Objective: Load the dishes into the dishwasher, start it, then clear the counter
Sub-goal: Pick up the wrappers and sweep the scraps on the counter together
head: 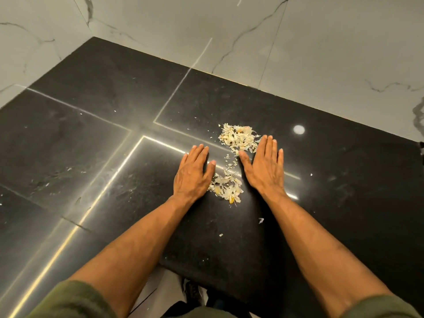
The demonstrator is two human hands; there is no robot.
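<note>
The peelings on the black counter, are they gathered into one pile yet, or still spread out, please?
Still spread out. The peelings form two clumps joined by a thin trail, with loose bits nearer the counter edge. The left hand and right hand flank them, flat.

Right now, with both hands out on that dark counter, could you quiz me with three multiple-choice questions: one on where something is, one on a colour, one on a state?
1. Where do the pale food scraps lie?
A. Between the two hands
B. Left of both hands
C. On the marble wall

2. What colour is the counter?
A. White
B. Black
C. Red

3. How is the left hand held?
A. Clenched in a fist
B. Open and flat, palm down
C. Pinching a plate

Answers:
1. A: the scraps form two clumps and a thin trail in the gap between the left hand and the right hand.
2. B: the surface is glossy black, with light strips reflected in it.
3. B: the fingers are straight and spread on the counter, holding nothing.
</note>
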